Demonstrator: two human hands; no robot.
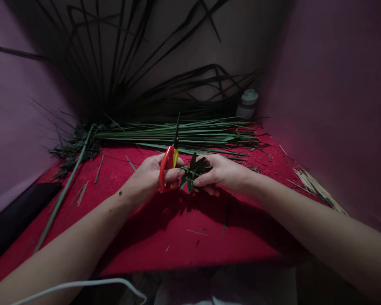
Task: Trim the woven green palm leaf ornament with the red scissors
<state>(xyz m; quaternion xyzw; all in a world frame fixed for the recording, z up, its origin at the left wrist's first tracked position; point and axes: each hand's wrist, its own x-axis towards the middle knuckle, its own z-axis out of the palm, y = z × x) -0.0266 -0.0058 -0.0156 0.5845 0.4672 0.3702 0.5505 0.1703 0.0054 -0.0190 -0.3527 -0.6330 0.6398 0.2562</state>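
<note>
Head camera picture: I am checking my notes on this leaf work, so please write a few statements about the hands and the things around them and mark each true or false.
1. The left hand holds scissors with red and yellow handles. True.
2. The right hand is empty. False: it holds a small folded leaf piece.
3. Long green leaves lie behind the hands. True.
4. The cloth is blue. False: red.
5. A white jar stands at the back right. True.
</note>
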